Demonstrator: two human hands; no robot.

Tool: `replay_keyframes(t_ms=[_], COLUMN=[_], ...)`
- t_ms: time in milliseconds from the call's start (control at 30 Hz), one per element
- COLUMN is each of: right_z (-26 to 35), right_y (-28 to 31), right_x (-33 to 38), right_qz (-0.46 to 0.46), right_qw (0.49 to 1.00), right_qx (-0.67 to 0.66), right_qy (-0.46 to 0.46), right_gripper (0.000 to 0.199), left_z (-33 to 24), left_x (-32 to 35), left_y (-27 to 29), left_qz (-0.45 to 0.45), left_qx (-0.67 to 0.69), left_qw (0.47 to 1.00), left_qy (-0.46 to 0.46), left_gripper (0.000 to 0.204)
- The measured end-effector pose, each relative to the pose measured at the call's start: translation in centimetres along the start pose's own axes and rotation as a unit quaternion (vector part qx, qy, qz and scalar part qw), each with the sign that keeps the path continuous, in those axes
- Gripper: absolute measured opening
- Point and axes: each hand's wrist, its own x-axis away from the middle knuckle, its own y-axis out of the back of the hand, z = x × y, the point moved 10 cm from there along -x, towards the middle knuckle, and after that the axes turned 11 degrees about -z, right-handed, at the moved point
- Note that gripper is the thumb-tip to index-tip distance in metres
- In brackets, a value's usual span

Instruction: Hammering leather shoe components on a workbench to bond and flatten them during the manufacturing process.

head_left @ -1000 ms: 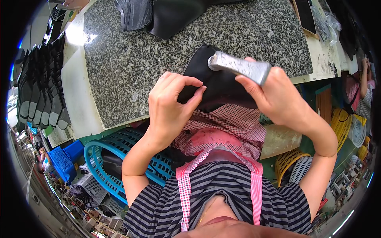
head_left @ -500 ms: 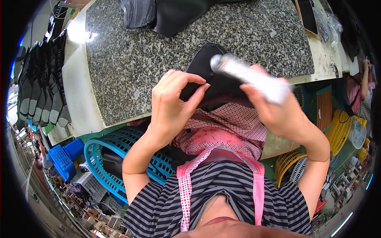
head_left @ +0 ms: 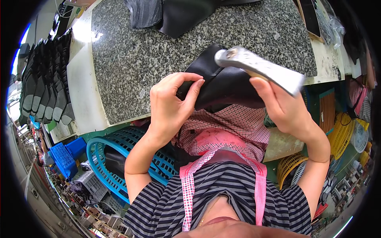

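Where hands (head_left: 222, 105) work, speckled granite bench (head_left: 131, 59), crowded workshop.

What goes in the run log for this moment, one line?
left hand: pinching black leather piece | right hand: gripping metal hammer above piece | surface: granite slab | below: blue basket

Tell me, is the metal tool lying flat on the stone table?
No, the right hand holds the metal tool up over the black leather piece.
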Motion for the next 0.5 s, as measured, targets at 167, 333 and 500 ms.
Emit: replay_keyframes(t_ms=[167, 333, 500], right_z=[-0.2, 2.6, -1.1], right_y=[-2.0, 0.6, -3.1], right_x=[0.7, -0.3, 1.3], right_qz=[0.112, -0.025, 0.097], right_qw=[0.992, 0.997, 0.989], right_qx=[0.044, -0.019, 0.003], right_qy=[-0.038, 0.075, -0.108], right_gripper=[0.011, 0.007, 0.020], left_z=[-0.3, -0.4, -0.2], left_x=[-0.4, -0.9, -1.0], left_y=[-0.1, 0.1, -0.2], left_qz=[0.016, 0.030, 0.050], left_qx=[-0.004, -0.005, 0.045], left_qw=[1.000, 0.999, 0.997], left_qy=[-0.013, -0.015, -0.044], left_gripper=[0.012, 0.011, 0.014])
